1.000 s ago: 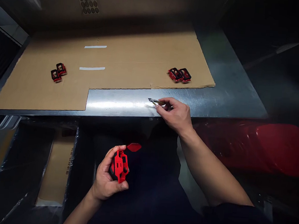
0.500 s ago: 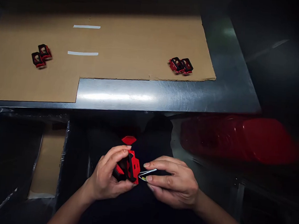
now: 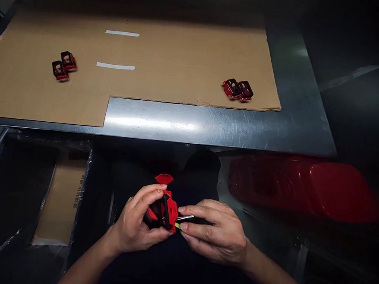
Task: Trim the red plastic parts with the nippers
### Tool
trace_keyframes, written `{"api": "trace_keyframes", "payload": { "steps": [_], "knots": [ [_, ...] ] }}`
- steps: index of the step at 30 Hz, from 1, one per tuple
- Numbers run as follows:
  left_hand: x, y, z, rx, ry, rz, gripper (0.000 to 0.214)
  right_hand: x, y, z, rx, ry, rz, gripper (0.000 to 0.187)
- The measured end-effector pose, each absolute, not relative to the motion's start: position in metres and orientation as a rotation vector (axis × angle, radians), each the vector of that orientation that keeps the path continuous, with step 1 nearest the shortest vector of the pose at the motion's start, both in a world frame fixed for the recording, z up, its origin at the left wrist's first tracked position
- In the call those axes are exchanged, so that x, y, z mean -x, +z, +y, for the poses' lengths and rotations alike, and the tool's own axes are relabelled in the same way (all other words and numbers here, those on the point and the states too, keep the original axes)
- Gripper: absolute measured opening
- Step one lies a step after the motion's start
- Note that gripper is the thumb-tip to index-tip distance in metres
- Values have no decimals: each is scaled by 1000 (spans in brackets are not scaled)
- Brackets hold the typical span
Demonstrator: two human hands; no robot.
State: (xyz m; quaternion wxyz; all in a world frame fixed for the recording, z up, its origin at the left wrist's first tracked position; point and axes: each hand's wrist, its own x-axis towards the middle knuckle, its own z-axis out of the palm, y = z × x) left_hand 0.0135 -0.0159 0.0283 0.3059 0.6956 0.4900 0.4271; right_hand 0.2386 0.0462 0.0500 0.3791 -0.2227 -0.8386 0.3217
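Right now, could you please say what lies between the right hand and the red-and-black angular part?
A slim silver-and-yellow tool, in the head view.

Right hand: a second ago well apart from the red-and-black housing; we now record it just beside the housing's right edge. Slim tool, in that hand: formerly clear of the housing; we now list it at that same edge, tip unclear. Housing: turned; we now see its black rim, largely hidden a second ago.
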Motion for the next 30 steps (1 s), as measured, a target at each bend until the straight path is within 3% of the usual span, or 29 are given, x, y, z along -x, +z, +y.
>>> {"api": "trace_keyframes", "payload": {
  "steps": [21,27,30],
  "knots": [
    [-9,25,-23,-1897,1067,1345,72,-240,54,42,491,843,-2270,21],
    [-13,25,-24,-1826,1006,1390,84,-238,56,39,524,769,-2258,18],
    [-14,21,-24,-1740,1040,1373,76,-236,56,40,614,752,-2203,18]
  ]
}}
